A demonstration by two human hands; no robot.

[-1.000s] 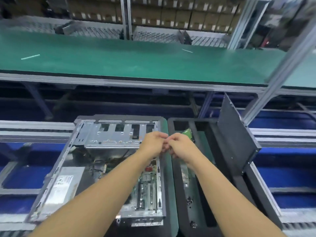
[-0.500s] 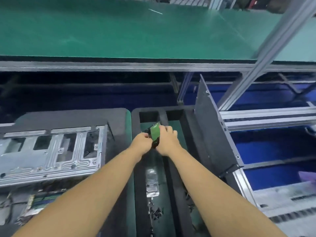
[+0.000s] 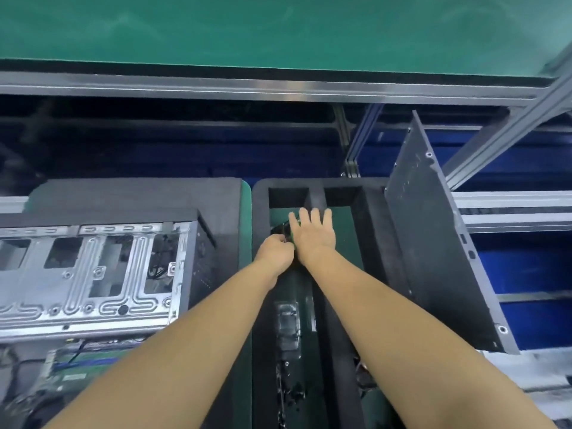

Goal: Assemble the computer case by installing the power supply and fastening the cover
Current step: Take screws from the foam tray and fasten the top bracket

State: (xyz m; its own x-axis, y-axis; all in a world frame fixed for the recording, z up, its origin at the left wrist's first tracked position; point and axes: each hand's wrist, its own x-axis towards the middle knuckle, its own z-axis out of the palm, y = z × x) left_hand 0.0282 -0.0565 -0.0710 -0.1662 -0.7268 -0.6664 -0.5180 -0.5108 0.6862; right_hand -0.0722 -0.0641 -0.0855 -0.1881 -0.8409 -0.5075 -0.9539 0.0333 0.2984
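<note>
Forearms fill the near frame and hide part of the black foam tray (image 3: pixel 258 305). In its near channel lie small dark bits (image 3: pixel 292 394), too blurred to name, and a clear bag (image 3: pixel 288 326). Farther on, the left hand (image 3: pixel 275 252) has a narrow grip, pinching a green-and-black piece (image 3: pixel 283 232) that is mostly hidden under the right hand (image 3: pixel 314 235), whose grip is wide, fingers straight and flat. The computer case (image 3: pixel 93 274) lies open side up, left of both hands and apart from them. It is cut off by the frame's left edge, and its long axis runs near to far. The cover (image 3: pixel 433 249) stands on edge to the right, leaning at the tray, long axis also near to far. Beyond runs the green tabletop (image 3: pixel 278 29).
</note>
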